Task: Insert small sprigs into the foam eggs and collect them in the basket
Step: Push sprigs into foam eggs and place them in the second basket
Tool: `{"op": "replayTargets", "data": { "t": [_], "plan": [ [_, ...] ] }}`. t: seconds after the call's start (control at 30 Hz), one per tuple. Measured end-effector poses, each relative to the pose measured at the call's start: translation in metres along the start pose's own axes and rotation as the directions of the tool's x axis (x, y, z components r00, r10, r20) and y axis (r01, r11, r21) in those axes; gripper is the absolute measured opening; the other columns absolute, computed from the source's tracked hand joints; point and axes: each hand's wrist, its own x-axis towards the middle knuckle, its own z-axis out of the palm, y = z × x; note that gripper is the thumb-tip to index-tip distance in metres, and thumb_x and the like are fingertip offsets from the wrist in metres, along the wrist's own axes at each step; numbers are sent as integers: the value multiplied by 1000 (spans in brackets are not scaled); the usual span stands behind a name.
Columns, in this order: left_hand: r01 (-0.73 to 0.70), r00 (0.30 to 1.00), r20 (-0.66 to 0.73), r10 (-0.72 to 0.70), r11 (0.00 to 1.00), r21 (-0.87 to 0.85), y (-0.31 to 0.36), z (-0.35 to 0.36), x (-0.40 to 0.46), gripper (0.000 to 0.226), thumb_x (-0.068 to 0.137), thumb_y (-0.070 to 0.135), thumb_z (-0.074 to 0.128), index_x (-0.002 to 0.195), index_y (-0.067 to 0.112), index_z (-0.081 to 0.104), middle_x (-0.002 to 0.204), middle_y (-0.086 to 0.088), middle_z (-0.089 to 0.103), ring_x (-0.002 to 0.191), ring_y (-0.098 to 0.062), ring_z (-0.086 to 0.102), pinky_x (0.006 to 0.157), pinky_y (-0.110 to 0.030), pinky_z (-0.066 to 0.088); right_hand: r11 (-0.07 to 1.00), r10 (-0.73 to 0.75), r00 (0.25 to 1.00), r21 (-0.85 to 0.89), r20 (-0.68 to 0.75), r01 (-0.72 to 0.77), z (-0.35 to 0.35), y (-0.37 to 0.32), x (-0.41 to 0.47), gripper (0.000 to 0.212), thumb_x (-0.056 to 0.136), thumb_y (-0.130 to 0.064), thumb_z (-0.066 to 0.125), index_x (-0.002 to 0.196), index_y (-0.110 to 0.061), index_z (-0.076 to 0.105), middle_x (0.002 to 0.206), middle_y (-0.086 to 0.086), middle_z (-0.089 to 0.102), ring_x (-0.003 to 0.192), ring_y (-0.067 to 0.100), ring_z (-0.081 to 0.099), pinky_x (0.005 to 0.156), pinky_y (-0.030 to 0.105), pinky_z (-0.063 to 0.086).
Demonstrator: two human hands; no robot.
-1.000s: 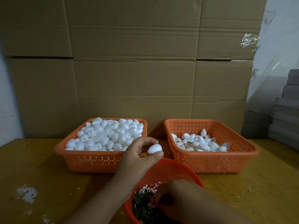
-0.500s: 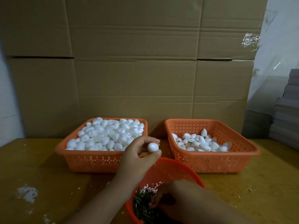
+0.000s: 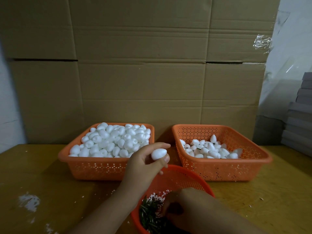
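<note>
foam egg (image 3: 158, 154) | left hand (image 3: 145, 163) fingers pinch it | right hand (image 3: 189, 206) fingers curled, grip unclear

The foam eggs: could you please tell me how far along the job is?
Done: a shallow layer of eggs lies in the right basket. In hand: the left hand holds one foam egg while the right hand reaches among the sprigs in the round basket. Left: the heaped left basket.
</note>
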Motion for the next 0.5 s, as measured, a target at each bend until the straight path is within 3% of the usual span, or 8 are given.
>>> {"op": "replayTargets", "data": {
  "t": [0.07, 0.2, 0.33, 0.5],
  "plan": [
    [3, 1000, 11, -4, 1000, 17, 0, 0, -1, 32, 87, 2, 69, 97, 32, 75, 74, 5, 67, 63, -6, 61, 59, -19, 51, 1000, -1, 1000, 0, 5, 1, 0, 0, 0, 27, 84, -41, 62, 94, -64, 52, 107, -28, 66, 68, -23, 48, 68, -5, 32],
    [9, 1000, 10, -10, 997, 70, -1, 0, 0, 31, 91, 6, 63, 105, 32, 72, 67, 7, 59, 58, -7, 55, 59, -18, 48, 1000, 5, 1000, 10, 8, -5, -1, -1, 0, 27, 84, -40, 62, 97, -62, 54, 105, -26, 67, 89, -11, 60, 77, 1, 38],
    [72, 997, 30, -72, 997, -27, 0, 2, 2, 34, 98, 6, 51, 117, 28, 67, 83, -4, 67, 64, -8, 58, 55, -22, 48, 1000, 5, 1000, 19, 8, -5, -1, -1, 0, 26, 84, -41, 61, 97, -62, 54, 105, -26, 67, 89, -10, 61, 85, 9, 45],
    [20, 1000, 9, -21, 1000, 17, -3, 3, 2, 27, 92, 13, 63, 115, 24, 57, 93, -7, 73, 65, -6, 62, 55, -21, 49, 1000, 2, 1000, 23, 8, -2, -2, -2, 0, 26, 85, -39, 61, 98, -61, 54, 106, -25, 68, 94, -7, 63, 87, 13, 48]
  ]
}}
